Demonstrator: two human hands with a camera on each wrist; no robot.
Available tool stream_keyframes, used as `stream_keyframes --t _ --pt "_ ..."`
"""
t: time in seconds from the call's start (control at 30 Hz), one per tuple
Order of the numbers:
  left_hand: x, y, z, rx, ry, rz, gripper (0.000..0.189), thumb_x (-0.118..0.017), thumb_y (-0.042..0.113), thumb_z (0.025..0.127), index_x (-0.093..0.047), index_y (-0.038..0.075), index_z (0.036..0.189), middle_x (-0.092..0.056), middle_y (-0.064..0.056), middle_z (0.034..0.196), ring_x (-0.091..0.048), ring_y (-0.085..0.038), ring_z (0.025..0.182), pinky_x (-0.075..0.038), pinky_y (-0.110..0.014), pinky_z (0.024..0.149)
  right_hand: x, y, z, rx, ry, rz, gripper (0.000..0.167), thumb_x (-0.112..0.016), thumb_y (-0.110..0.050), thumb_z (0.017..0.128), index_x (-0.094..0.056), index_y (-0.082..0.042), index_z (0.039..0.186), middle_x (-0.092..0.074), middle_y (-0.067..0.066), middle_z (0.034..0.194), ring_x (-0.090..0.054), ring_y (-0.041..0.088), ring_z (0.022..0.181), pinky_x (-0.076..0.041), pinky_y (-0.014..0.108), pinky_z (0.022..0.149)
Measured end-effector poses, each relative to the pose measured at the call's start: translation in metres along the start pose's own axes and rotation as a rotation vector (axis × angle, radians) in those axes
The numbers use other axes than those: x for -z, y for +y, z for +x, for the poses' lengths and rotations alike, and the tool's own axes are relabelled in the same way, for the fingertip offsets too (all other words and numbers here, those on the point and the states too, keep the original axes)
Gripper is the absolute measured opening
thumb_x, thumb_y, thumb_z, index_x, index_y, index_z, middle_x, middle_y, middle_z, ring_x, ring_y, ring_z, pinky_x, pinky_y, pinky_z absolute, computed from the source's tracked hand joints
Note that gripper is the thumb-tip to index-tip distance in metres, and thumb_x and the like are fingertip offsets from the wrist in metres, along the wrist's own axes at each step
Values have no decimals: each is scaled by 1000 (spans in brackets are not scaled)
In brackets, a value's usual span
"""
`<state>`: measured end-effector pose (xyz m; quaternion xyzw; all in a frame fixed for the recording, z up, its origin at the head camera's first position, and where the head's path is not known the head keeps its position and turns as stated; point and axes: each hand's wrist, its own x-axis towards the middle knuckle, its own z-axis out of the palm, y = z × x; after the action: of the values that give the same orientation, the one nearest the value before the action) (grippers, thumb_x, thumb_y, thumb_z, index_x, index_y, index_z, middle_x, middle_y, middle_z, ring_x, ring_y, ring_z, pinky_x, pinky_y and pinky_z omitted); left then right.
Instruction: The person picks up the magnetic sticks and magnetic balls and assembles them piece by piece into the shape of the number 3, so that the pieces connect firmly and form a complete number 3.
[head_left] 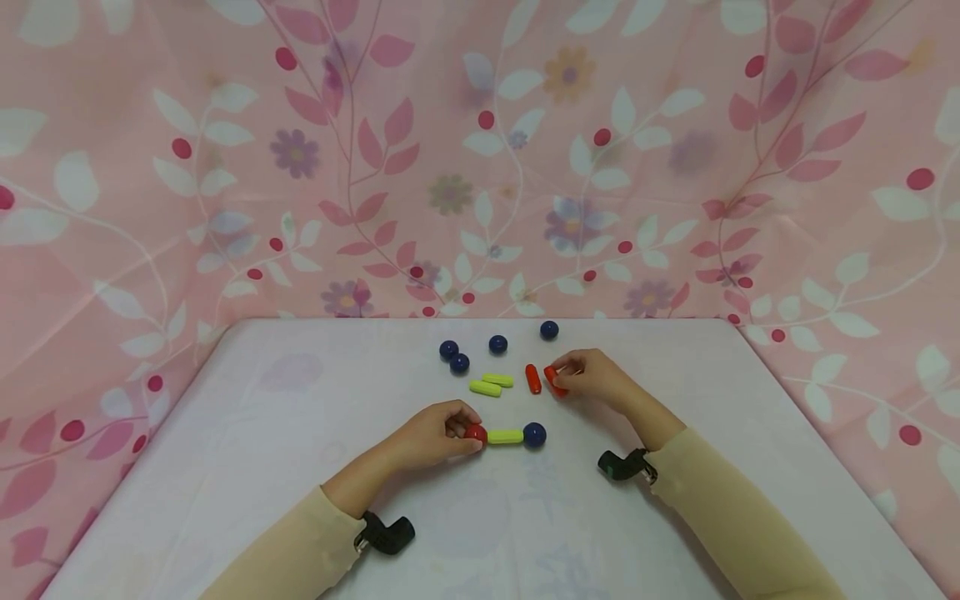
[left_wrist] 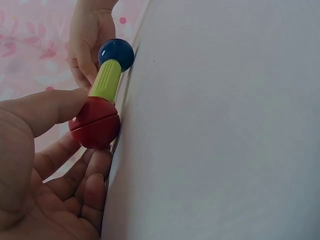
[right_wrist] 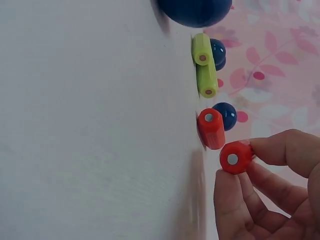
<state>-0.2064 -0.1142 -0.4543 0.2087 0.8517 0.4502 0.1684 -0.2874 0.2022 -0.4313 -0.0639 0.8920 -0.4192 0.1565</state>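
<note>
My left hand (head_left: pixel 431 437) pinches a red ball (left_wrist: pixel 95 122) between thumb and fingers. From that ball a yellow-green rod (head_left: pixel 505 437) runs rightward to a blue ball (head_left: pixel 535 434), all three joined in a line low over the white table. Farther back and to the right, my right hand (head_left: pixel 596 379) pinches a red rod (right_wrist: pixel 240 149) by thumb and fingertips. A round silvery disc shows on that rod's end in the right wrist view. Just left of it lies a second red rod (head_left: pixel 533 379), untouched.
Two loose yellow-green rods (head_left: pixel 486 388) lie side by side left of the red ones. Behind them, several blue balls (head_left: pixel 498 344) are scattered toward the far edge of the table (head_left: pixel 337 517). A floral pink cloth (head_left: pixel 480 167) hangs beyond that edge.
</note>
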Motion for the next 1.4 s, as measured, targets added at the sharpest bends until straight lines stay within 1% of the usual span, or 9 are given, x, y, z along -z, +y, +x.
stream_keyframes --t 0.17,0.37,0.5,0.6,0.8,0.97,1.03,1.17,1.4 --pt "-1 2 1 0 9 5 29 -77 26 89 -65 14 113 -63 4 96 -57 -16 90 -49 -28 77 -2 -3 -10 22 -3 11 29 -72 -19 92 -70 -12 120 -65 7 102 -59 22 86 -51 30 71" --pt "-5 6 4 -14 13 54 28 -76 28 90 -66 15 114 -62 5 95 -55 -16 89 -48 -30 78 -9 -8 -19 45 -30 77 28 -71 -15 90 -71 -9 118 -65 8 100 -59 23 87 -51 30 73" --pt "-9 9 7 -21 9 79 26 -75 25 91 -67 17 114 -61 6 93 -54 -15 88 -47 -30 77 -16 -8 -20 30 -62 110 28 -70 -13 91 -70 -7 118 -65 8 100 -59 22 87 -51 29 74" --pt "-12 11 9 -17 11 92 25 -75 25 91 -68 18 113 -61 6 95 -54 -15 89 -46 -30 77 -20 -8 -21 18 -77 123 28 -70 -12 91 -69 -7 118 -65 8 101 -60 21 86 -53 28 74" --pt "-17 14 14 -8 21 108 24 -75 28 90 -70 20 113 -64 8 104 -54 -14 94 -46 -32 82 -26 -10 -23 30 -89 166 28 -70 -10 91 -68 -4 118 -67 9 98 -62 21 83 -54 30 74" --pt "-19 14 17 -21 22 110 23 -74 30 92 -71 21 113 -65 9 108 -55 -13 97 -45 -34 88 -33 -12 -25 16 -87 198 29 -71 -11 90 -66 -2 118 -68 7 97 -61 19 83 -53 28 72" --pt "-20 13 17 -29 22 110 21 -73 30 92 -71 22 112 -65 10 108 -55 -13 97 -45 -35 90 -35 -14 -26 13 -88 218 29 -70 -10 91 -65 0 118 -68 7 95 -61 18 81 -52 28 72" --pt "-22 13 18 -44 25 120 16 -72 28 93 -72 24 109 -65 10 105 -55 -12 95 -46 -34 88 -39 -16 -28 14 -100 286 30 -70 -7 91 -63 4 119 -68 7 92 -65 17 81 -56 29 75" --pt "-22 15 18 -55 30 123 12 -73 26 93 -73 25 105 -65 11 101 -55 -11 92 -45 -32 85 -44 -13 -25 -34 -98 344 33 -72 -7 92 -62 5 121 -69 10 96 -67 18 84 -58 32 79"
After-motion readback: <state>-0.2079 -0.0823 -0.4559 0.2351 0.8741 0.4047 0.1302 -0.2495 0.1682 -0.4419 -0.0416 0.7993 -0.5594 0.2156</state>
